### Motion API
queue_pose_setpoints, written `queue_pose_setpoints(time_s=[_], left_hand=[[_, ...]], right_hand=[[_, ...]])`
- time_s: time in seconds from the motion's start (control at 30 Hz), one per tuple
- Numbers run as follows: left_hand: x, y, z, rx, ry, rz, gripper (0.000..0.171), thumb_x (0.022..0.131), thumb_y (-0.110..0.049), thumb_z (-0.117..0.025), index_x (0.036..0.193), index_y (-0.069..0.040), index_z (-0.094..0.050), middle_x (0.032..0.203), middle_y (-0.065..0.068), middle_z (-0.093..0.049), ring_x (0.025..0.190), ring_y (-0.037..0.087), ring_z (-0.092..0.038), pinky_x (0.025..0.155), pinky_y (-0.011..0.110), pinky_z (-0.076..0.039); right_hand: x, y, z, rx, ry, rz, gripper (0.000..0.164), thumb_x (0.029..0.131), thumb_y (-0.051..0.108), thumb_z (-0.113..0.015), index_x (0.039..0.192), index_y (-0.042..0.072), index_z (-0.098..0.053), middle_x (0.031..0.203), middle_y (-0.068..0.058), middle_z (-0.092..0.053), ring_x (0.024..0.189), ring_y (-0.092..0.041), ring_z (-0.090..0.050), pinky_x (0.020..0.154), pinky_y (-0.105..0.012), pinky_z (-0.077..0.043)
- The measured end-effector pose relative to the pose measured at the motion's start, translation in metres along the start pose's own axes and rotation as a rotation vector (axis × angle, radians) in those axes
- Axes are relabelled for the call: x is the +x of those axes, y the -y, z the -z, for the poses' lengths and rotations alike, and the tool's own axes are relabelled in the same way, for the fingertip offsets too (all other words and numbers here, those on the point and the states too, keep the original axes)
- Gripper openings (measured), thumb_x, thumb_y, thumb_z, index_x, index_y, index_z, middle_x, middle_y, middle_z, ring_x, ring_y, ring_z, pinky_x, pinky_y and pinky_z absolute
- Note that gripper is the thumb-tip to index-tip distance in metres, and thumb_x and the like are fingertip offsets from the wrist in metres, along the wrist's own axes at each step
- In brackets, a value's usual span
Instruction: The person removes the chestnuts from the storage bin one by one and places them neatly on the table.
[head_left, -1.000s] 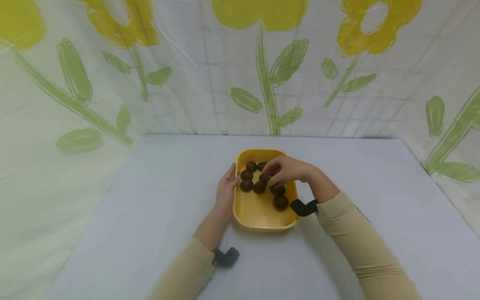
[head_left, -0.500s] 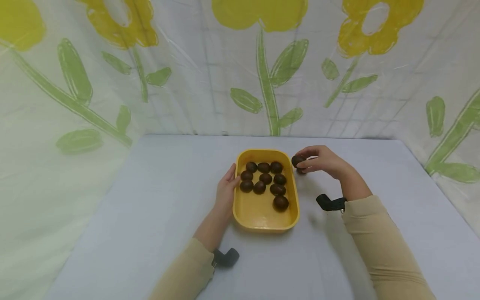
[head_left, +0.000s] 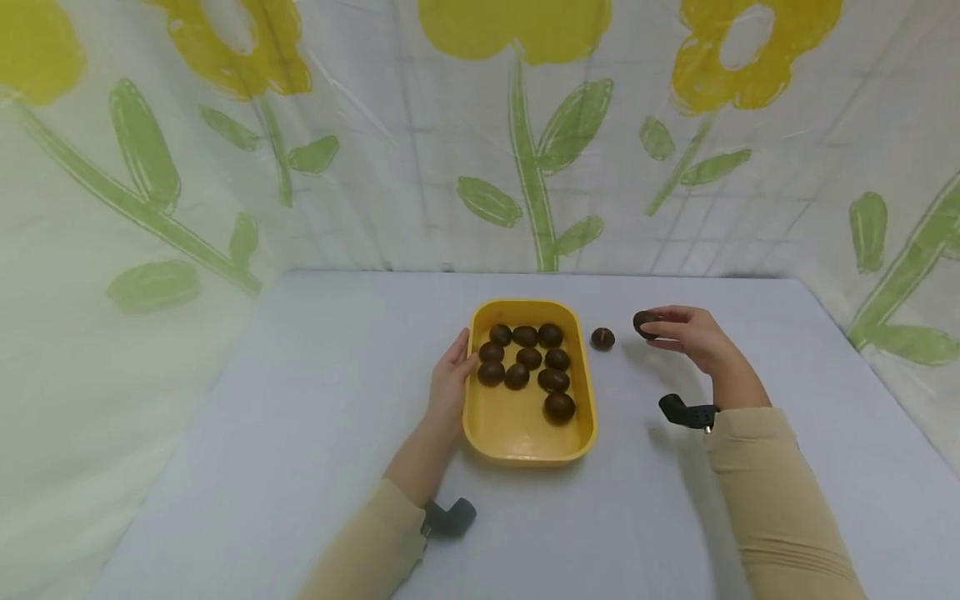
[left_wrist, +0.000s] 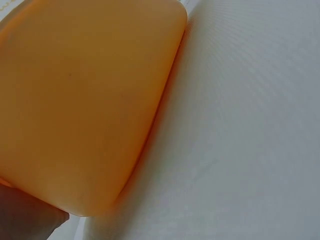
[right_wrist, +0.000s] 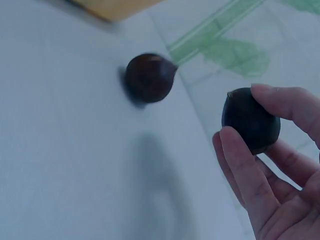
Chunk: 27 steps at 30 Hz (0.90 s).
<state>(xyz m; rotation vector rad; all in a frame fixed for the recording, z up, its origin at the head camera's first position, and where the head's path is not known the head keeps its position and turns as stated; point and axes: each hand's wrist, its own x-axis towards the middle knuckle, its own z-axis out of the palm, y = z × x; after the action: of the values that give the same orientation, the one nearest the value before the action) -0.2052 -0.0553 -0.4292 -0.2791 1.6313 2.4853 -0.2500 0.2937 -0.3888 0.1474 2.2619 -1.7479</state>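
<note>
My right hand [head_left: 693,333] pinches a dark brown chestnut [right_wrist: 251,120] between thumb and fingertips, held above the table to the right of the yellow tray [head_left: 525,442]. In the right wrist view the chestnut's pointed tip shows beside the thumb. A second chestnut [head_left: 603,338] lies on the table between the tray and this hand. At the tray's left side my left hand [head_left: 448,383] holds the wall, thumb over the rim and fingers along the outside. Several chestnuts [head_left: 553,381] lie in the tray, mostly toward its far half. The left wrist view shows the tray's outer wall [left_wrist: 90,100] close up.
A white cloth-covered table [head_left: 300,417] lies under everything. Behind it hangs a pale curtain [head_left: 360,208] painted with yellow flowers and green leaves. Each wrist wears a black camera mount, one at the right wrist [head_left: 686,412].
My right hand has come out of the tray with a chestnut and moved right across the table, uncovering the chestnut lying beside the tray. The left hand stays on the tray.
</note>
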Motion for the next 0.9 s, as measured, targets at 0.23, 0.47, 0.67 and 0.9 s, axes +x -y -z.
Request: queue_pose_setpoints(time_s=[0.23, 0.47, 0.67, 0.9], left_hand=[[-0.001, 0.0, 0.0, -0.002, 0.009, -0.014, 0.053, 0.097, -0.004, -0.041, 0.147, -0.013, -0.028, 0.154, -0.002, -0.026, 0.143, 0.013, -0.021, 0.118, 0.03, -0.02], [-0.001, 0.001, -0.001, -0.014, 0.005, 0.0, 0.052, 0.097, -0.004, -0.041, 0.146, -0.016, -0.031, 0.153, -0.004, -0.027, 0.142, 0.012, -0.023, 0.117, 0.029, -0.022], [0.0, 0.001, -0.001, -0.024, 0.023, -0.008, 0.052, 0.097, -0.003, -0.04, 0.147, -0.015, -0.029, 0.154, -0.003, -0.026, 0.142, 0.013, -0.022, 0.118, 0.03, -0.022], [0.0, 0.002, -0.001, -0.035, 0.03, -0.01, 0.052, 0.097, -0.004, -0.039, 0.147, -0.015, -0.029, 0.154, -0.002, -0.026, 0.142, 0.013, -0.023, 0.118, 0.03, -0.022]], right_hand=[[0.005, -0.023, 0.001, 0.018, -0.066, -0.067, 0.062, 0.085, 0.016, -0.067, 0.133, -0.009, -0.038, 0.113, -0.005, -0.049, 0.078, 0.005, -0.062, 0.082, -0.018, -0.055], [0.007, -0.033, -0.005, -0.029, -0.112, -0.057, 0.063, 0.085, 0.013, -0.067, 0.135, -0.013, -0.038, 0.121, -0.013, -0.05, 0.076, 0.01, -0.059, 0.082, -0.018, -0.055], [0.006, -0.033, -0.009, -0.1, -0.139, -0.053, 0.061, 0.085, 0.014, -0.067, 0.134, -0.01, -0.042, 0.125, -0.019, -0.053, 0.073, 0.013, -0.057, 0.079, -0.013, -0.054], [0.003, -0.028, -0.007, -0.168, -0.132, -0.082, 0.062, 0.087, 0.017, -0.064, 0.138, -0.005, -0.038, 0.144, -0.028, -0.034, 0.069, 0.017, -0.054, 0.071, -0.003, -0.046]])
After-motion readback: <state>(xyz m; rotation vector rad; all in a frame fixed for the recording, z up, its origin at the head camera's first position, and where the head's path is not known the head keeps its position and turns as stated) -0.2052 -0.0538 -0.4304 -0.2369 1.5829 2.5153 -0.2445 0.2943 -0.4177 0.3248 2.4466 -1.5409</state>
